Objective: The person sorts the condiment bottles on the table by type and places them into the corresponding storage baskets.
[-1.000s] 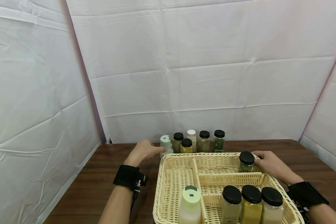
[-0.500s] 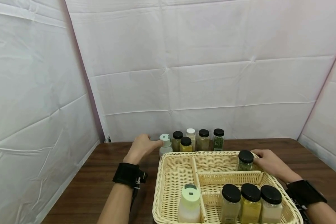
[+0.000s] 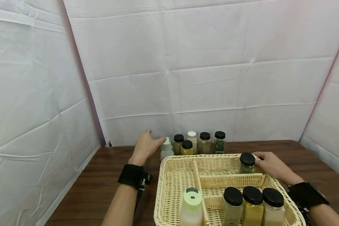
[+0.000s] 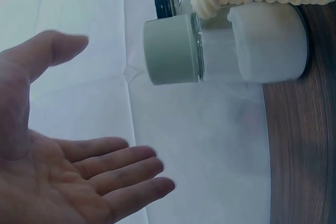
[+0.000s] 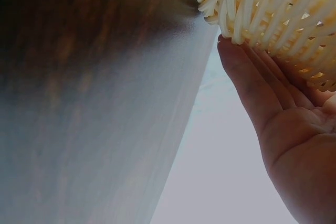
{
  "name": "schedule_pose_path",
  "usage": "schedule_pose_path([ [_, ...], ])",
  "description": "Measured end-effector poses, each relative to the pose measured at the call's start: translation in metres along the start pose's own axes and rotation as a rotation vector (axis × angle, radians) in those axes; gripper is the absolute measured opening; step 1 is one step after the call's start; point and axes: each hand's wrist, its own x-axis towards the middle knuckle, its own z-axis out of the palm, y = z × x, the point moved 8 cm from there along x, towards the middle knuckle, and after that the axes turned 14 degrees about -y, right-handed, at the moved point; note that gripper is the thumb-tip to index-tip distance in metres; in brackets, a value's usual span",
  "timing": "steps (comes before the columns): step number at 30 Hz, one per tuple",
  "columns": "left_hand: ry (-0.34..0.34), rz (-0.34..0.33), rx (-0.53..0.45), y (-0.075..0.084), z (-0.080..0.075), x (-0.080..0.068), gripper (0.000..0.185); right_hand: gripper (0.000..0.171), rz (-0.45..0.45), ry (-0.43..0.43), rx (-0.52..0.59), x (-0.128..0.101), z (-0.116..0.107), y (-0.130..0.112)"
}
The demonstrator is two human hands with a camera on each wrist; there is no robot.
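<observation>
A bottle with a pale green cap [image 3: 167, 146] stands on the table just behind the basket's back left corner. My left hand [image 3: 147, 147] is to its left, thumb and fingers spread wide; in the head view the thumb tip overlaps the cap. The left wrist view shows the palm [image 4: 58, 171] facing the bottle [image 4: 173, 51], with a gap between them. My right hand [image 3: 272, 166] grips the back right rim of the divided wicker basket [image 3: 178, 169]. Its fingers [image 5: 257, 82] lie along the basket's outer wall. Beside the thumb, inside, stands a black-lidded herb jar [image 3: 247, 163].
Several spice jars [image 3: 204, 143] stand behind the basket, one with a white lid [image 3: 191, 139]. Another green-capped bottle [image 3: 192, 204] is in the left compartment; three black-lidded jars [image 3: 253, 204] stand at the front right. A white sheet [image 3: 203, 78] hangs behind the table [image 3: 101, 175].
My left hand has drawn back a little from the bottle's front, and its fingers have spread and reached farther back. The right hand stays on the rim.
</observation>
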Motion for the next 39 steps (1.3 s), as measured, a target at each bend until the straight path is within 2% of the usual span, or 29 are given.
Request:
schedule_pose_path([
  [8,0.057,0.036,-0.016,-0.004,0.006,0.006,0.083,0.061,-0.001,-0.012,0.0,0.003,0.004,-0.002],
  [16,0.037,0.075,-0.078,-0.006,0.023,0.014,0.074,0.06,0.002,0.008,-0.016,0.004,0.002,-0.002],
  [23,0.026,0.108,-0.105,-0.007,0.032,0.017,0.069,0.061,-0.007,0.017,-0.023,0.003,0.0,-0.005],
  [29,0.01,0.153,-0.099,-0.008,0.037,0.02,0.047,0.055,-0.017,0.024,-0.017,0.003,-0.002,-0.005],
  [32,0.002,0.155,-0.103,-0.01,0.041,0.02,0.039,0.055,-0.004,0.005,0.005,0.004,0.001,-0.002],
  [39,0.003,0.136,-0.082,-0.014,0.048,0.02,0.05,0.055,0.011,0.004,0.01,0.001,0.0,0.002],
])
